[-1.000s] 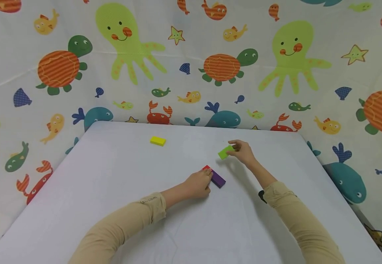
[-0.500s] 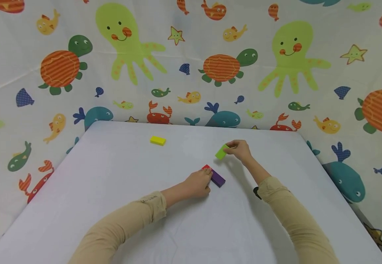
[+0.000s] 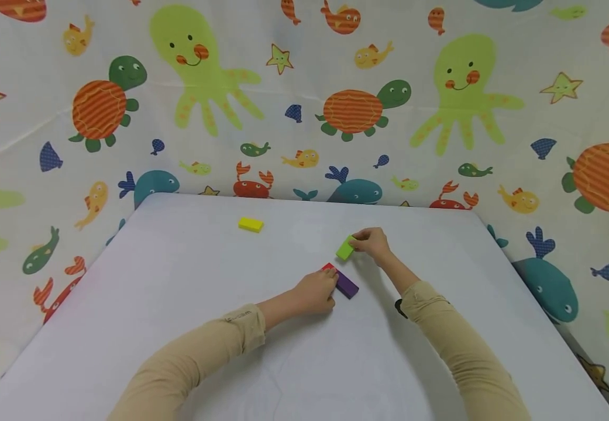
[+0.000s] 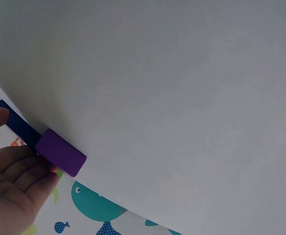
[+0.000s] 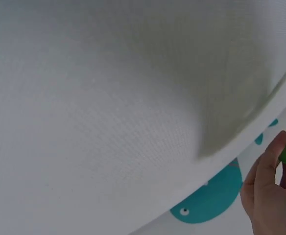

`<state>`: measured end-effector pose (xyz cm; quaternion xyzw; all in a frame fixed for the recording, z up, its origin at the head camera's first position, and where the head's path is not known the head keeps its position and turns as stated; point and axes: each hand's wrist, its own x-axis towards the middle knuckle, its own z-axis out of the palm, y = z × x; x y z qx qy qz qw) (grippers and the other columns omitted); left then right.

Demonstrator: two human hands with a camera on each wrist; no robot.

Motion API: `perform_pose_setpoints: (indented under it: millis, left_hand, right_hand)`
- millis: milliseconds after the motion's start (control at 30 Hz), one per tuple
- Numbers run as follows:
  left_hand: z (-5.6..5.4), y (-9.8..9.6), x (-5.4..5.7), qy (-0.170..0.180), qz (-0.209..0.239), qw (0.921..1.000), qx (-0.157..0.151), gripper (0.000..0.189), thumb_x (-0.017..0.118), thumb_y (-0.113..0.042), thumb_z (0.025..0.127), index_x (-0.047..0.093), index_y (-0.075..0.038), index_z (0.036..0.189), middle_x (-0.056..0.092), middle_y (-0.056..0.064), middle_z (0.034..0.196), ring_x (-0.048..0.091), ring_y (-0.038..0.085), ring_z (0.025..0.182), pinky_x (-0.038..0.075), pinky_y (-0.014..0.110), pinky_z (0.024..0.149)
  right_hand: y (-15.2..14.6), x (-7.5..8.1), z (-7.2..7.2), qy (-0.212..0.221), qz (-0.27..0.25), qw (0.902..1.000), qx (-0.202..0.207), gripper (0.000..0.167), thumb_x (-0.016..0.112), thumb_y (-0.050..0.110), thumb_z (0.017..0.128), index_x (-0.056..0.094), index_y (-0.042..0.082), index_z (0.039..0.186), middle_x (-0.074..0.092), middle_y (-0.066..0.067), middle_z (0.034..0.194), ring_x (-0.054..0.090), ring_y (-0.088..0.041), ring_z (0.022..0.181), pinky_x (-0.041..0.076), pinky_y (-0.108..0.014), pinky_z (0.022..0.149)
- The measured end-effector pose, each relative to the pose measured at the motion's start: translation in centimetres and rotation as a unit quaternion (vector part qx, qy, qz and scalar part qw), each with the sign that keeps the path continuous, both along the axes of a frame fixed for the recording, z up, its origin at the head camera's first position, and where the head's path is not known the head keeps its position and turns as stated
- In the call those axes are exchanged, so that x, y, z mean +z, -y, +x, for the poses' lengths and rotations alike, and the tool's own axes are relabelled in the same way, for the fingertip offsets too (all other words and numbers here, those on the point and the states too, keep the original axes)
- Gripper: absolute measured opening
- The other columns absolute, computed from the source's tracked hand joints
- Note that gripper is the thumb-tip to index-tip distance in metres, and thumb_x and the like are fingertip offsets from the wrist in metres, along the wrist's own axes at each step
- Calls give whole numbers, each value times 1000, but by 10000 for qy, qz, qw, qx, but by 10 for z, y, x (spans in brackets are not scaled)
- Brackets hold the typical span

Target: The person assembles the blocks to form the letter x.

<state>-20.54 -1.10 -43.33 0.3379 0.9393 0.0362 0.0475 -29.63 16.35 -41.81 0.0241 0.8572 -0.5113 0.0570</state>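
My left hand (image 3: 313, 292) lies over a small group of blocks at the middle of the table. From under its fingers show the end of a red block (image 3: 328, 266) and a purple block (image 3: 347, 285). In the left wrist view, thumb and fingers lie on opposite sides of a dark blue block (image 4: 18, 125), whose end meets the purple one; the red block is mostly hidden. Just beyond this group, my right hand (image 3: 371, 241) pinches a bright green block (image 3: 346, 248) by its far end, the block pointing toward the red one.
A yellow block (image 3: 251, 224) lies flat near the table's far side, left of the hands. The white table (image 3: 178, 263) ends at a cloth (image 3: 304, 58) printed with sea animals, which stands along its back and sides.
The right hand has carried the green block left and slightly nearer, turning it, so it is now closer to the red and purple blocks. The left hand has stayed in place.
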Motion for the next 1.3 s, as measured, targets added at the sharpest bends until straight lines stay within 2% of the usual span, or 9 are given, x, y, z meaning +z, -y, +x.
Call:
perform_pose_setpoints:
  millis: [300, 533, 667, 700, 767, 867, 933, 1067, 1300]
  left_hand:
    - [-7, -3, 6, 85, -126, 9999, 20, 54, 61, -17, 84, 50, 6, 131, 49, 19, 139, 46, 27, 131, 39, 32, 108]
    - [-7, -3, 7, -1, -49, 10000, 77, 54, 63, -15, 82, 52, 6, 129, 51, 20, 137, 49, 28, 129, 42, 32, 106]
    - [-5, -2, 4, -66, -78, 9999, 49, 52, 61, -13, 82, 52, 6, 130, 51, 19, 137, 49, 28, 129, 41, 33, 106]
    - [-4, -2, 3, -92, -71, 9999, 30, 51, 60, -12, 82, 52, 6, 130, 51, 19, 137, 49, 28, 129, 41, 33, 107]
    - [-4, -2, 2, -142, -63, 9999, 3, 50, 59, -10, 82, 52, 6, 129, 51, 19, 137, 49, 28, 129, 41, 33, 107]
    - [-3, -2, 2, -178, -68, 9998, -17, 50, 58, -8, 83, 52, 6, 130, 51, 19, 137, 48, 28, 129, 40, 33, 107]
    - [-3, -3, 3, -180, -87, 9998, 2, 49, 58, -8, 83, 52, 6, 130, 51, 19, 137, 48, 27, 129, 40, 33, 108]
    - [-2, -5, 5, -145, -111, 9998, 35, 49, 60, -7, 83, 52, 5, 130, 52, 18, 136, 49, 27, 129, 40, 32, 107]
    - [-2, -7, 7, -176, -128, 9997, 84, 49, 61, -8, 83, 53, 4, 129, 53, 18, 136, 51, 27, 127, 43, 33, 105]
  right_hand:
    - [-3, -6, -7, 405, -40, 9992, -48, 33, 65, 6, 87, 59, -11, 115, 62, -26, 115, 63, -9, 75, 56, -21, 72]
    - [1, -7, -9, 728, 365, 9966, -103, 32, 65, 10, 87, 61, -8, 114, 62, -23, 112, 62, -13, 78, 55, -21, 71]
    - [-1, -19, -16, 926, 469, 9946, -71, 30, 68, 10, 85, 64, -7, 109, 63, -22, 107, 64, -18, 80, 56, -28, 74]
    - [-6, -30, -24, 815, 347, 9961, 45, 28, 71, 12, 83, 66, -5, 104, 64, -20, 100, 64, -17, 76, 56, -28, 70]
    - [-6, -34, -26, 797, 338, 9962, 97, 26, 72, 11, 81, 67, -6, 101, 64, -20, 96, 65, -19, 73, 56, -29, 69]
    - [-5, -32, -22, 672, 265, 9973, 134, 24, 72, 8, 81, 66, -8, 99, 65, -21, 94, 66, -19, 69, 57, -29, 67]
    - [2, -17, -8, 682, 382, 9969, 18, 24, 68, 5, 84, 64, -10, 103, 65, -24, 99, 66, -17, 69, 57, -29, 68]
    - [4, -10, 3, 461, 503, 9976, 97, 23, 65, 5, 86, 63, -11, 102, 67, -25, 98, 63, -11, 63, 54, -23, 62]
    - [6, -10, 4, 348, 842, 9957, 179, 24, 67, 8, 84, 65, -10, 101, 67, -23, 98, 58, -9, 61, 49, -18, 57]
